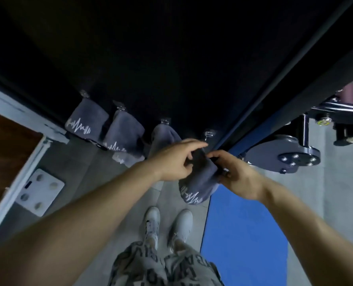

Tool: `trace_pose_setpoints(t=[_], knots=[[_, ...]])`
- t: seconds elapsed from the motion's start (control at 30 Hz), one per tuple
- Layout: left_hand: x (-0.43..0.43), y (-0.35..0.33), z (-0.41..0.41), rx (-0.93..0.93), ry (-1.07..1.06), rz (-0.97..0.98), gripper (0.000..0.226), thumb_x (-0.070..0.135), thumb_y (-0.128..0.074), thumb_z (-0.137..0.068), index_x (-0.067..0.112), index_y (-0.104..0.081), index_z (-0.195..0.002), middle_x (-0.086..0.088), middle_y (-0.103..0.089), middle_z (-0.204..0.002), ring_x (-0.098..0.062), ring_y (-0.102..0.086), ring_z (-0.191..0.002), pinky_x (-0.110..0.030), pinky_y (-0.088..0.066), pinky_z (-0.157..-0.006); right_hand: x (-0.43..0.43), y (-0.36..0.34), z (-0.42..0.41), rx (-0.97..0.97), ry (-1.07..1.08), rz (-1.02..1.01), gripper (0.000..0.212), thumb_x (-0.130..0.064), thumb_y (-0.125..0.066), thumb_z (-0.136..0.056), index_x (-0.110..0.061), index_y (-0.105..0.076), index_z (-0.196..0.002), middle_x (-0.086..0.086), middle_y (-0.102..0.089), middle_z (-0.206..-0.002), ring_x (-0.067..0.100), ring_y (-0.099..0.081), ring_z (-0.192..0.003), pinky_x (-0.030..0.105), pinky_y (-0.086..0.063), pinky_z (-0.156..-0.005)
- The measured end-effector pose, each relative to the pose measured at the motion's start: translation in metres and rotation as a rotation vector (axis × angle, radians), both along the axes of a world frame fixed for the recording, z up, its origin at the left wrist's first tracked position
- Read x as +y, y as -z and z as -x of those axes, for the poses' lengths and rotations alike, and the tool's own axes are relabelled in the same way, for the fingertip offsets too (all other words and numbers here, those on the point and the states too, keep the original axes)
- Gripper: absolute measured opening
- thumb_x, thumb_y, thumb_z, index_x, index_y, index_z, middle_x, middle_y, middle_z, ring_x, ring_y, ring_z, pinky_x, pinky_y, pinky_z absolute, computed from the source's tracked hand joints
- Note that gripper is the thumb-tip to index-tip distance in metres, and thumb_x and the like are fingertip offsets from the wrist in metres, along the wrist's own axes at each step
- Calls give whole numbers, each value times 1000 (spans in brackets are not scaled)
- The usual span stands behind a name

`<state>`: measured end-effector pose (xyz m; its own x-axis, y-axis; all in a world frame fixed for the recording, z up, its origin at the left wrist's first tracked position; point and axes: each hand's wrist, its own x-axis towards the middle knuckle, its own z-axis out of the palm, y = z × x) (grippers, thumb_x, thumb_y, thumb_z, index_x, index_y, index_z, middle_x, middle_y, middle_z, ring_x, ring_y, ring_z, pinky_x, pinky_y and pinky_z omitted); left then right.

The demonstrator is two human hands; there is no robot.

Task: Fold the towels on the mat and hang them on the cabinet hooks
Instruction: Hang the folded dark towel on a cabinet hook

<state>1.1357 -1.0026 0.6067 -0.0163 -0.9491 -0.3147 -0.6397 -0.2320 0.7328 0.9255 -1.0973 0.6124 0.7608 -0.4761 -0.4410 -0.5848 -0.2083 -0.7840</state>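
Fingers (213, 155) of the left hand (174, 159) and right hand (236, 178) pinch the top of the folded towel (200, 182) just under the free hook (208, 134); lift until it catches centrally, then release.

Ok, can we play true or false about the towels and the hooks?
1. Three hung towels are on hooks on the cabinet. True.
2. The left hand and the right hand both hold a fourth towel. True.
3. The mat is red. False: it is blue.
4. The rightmost hook already has a towel on it. False: it is bare.
5. The person is barefoot. False: they wear white shoes.
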Motion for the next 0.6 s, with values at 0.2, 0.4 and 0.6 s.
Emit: trace_pose_setpoints(t=[0.2, 0.4, 0.6], knots=[[-37, 12, -15, 362, -43, -250, 58, 0, -57, -93, 24, -46, -145, 5, -62, -75, -2, -66, -66, -20, -52, -65, -24, 0, -28, -65, 76, -111, 48, 19, -43, -85, -14, -60, -115, -3, -68, -102, -8, -59, -79, 12, -44, -73], [-59, 26, -29, 222, -46, -288, 14, 25, -58, -97, 33, -60, -85, 14, -59, -73, -7, -57, -70, -28, -44, -64, -34, 23, -33, -170, 311, -189, 36, 10, -56, -80, -17, -66, -101, -2, -72, -89, 11, -65, -84, 31, -52, -79], [-65, 39, -10, 179, -332, -181, 16, 22, -60, -93, 15, -65, -80, 2, -67, -69, -20, -67, -75, -35, -54, -72, -34, 41, -38, -211, 538, -105, 31, 12, -59, -82, -18, -65, -90, 2, -69, -82, 17, -62, -78, 50, -54, -76]])
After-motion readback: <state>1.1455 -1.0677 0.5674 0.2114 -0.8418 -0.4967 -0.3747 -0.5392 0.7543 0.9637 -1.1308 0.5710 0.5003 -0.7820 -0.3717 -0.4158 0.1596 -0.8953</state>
